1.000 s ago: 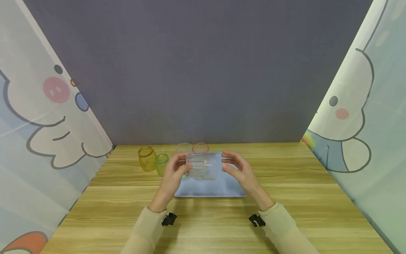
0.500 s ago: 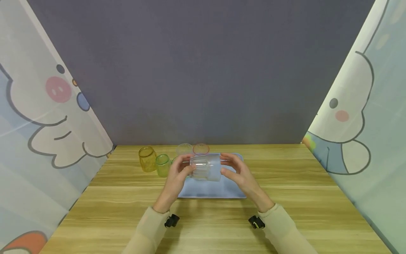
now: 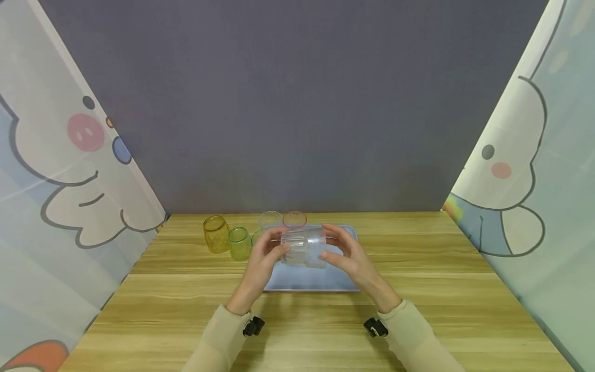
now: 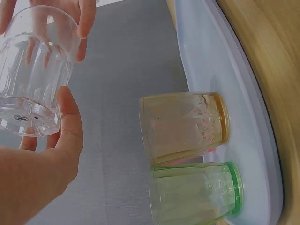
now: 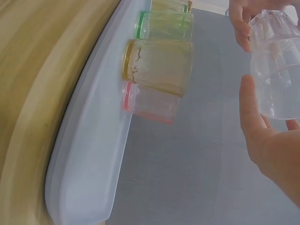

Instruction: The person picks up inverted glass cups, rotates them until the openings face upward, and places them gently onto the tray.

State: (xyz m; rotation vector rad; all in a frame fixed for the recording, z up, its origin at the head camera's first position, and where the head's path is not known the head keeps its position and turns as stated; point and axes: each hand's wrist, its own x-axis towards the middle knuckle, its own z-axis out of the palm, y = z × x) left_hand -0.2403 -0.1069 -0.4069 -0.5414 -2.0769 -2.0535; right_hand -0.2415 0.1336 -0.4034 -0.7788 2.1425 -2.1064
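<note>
A clear drinking glass (image 3: 304, 249) lies sideways in the air above a pale blue tray (image 3: 311, 282), its thick fluted base to the left and its mouth to the right. My left hand (image 3: 257, 269) grips the base end, thumb in front and fingers behind. At the mouth end my right hand (image 3: 357, 264) holds the glass between thumb and fingers. The left wrist view shows the clear glass (image 4: 35, 70) from below with both hands on it. Towards the tray's back left stand a red-rimmed glass (image 3: 295, 219) and a pale-rimmed glass (image 3: 270, 219).
On the wooden table (image 3: 307, 336), left of the tray, stand an amber glass (image 3: 216, 235) and a green glass (image 3: 239, 244). Another green glass (image 5: 164, 26) is on the tray, near a yellowish glass (image 5: 159, 65) and a pink glass (image 5: 150, 103). A grey panel (image 3: 297, 113) rises behind.
The clear glass has moved slightly to the right with my left hand. My right hand, apart from it a second ago, now has its thumb and fingers at the mouth end.
</note>
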